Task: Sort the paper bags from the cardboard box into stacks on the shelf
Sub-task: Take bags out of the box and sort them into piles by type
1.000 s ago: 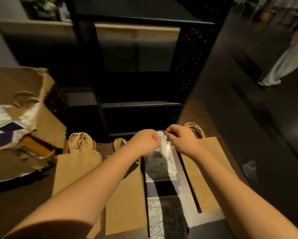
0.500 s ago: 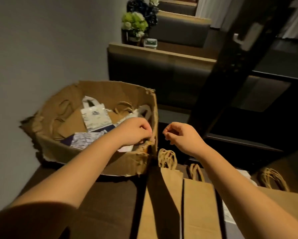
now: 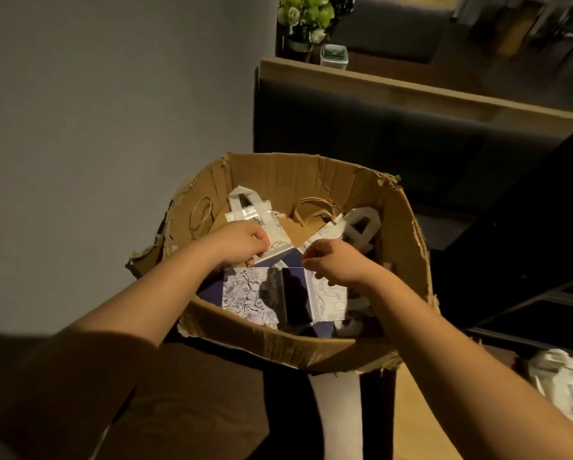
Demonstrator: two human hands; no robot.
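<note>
A torn cardboard box [image 3: 278,341] stands open below me, holding several paper bags. A white and purple patterned bag [image 3: 245,293] lies flat at the front. Brown bags with twisted handles [image 3: 300,229] lie at the back, and white-handled bags [image 3: 361,224] on the right. My left hand [image 3: 240,242] is inside the box, fingers curled round the edge of a white patterned bag [image 3: 280,242]. Just above the purple bags hangs my right hand [image 3: 335,262] with curled fingers; whether it holds one is unclear.
On the dark surface in front of the box lie a brown bag [image 3: 414,426], a white strip [image 3: 338,413] and a patterned bag [image 3: 564,383]. A dark shelf frame [image 3: 527,260] rises to the right, a grey wall [image 3: 96,127] to the left. Behind are a bench [image 3: 378,127] and flowers [image 3: 306,14].
My view swung left from the stacked bags on the shelf to the box. Both hands left the patterned bag there and moved into the box; the left one took hold of a bag.
</note>
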